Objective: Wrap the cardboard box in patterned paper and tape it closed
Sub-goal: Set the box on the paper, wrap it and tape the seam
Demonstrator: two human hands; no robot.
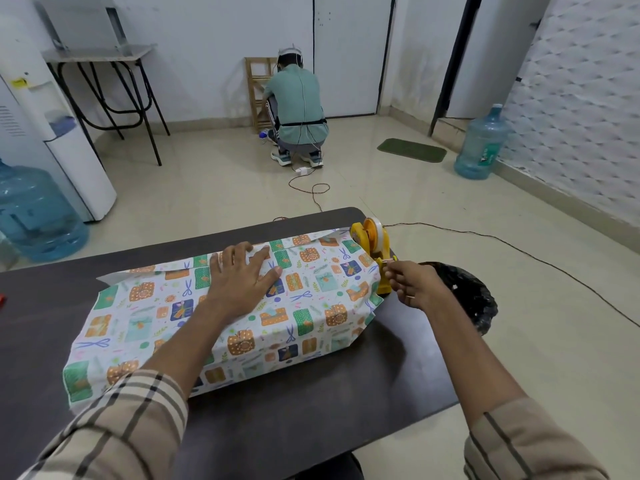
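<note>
Cardboard box: sits mid-tabletop, long axis running from 8 to 2 o'clock; wholly covered, readable only as a block shape under the wrap.
Patterned paper (pixel 311 306): drapes over the top and near side of the box; overlaps itself along the far top edge at 12 o'clock; sticks out loose and unfolded at both ends.
Left grip (pixel 242 275): lies flat and relaxed-open, fingers straight and spread, pressing the overlap onto the box top, probably to stop the seam from springing up before taping.
Right grip (pixel 415 285): reaches to 3 o'clock of the box, fingertips curled and pinching at the cutter end of the tape dispenser (pixel 370 244), seemingly on the free end of the tape (pixel 376 226).
Tape dispenser: stands at the tabletop's right edge by the paper's end flap, near enough for a one-handed pull.
Stage, as judged: seam held, not yet taped; end flaps not yet folded.
Tabletop (pixel 311 410): dark, carrying box and dispenser.
Hard to make out: clear strip between the fingertips; dispenser touching the paper or merely beside it; small red object (pixel 1 298) cut off at 9 o'clock.
Bin (pixel 464 296): black-lined, at 3 o'clock past the tabletop, partly behind the right grip.
Other person (pixel 298 109): crouches at 12 o'clock, back turned.
</note>
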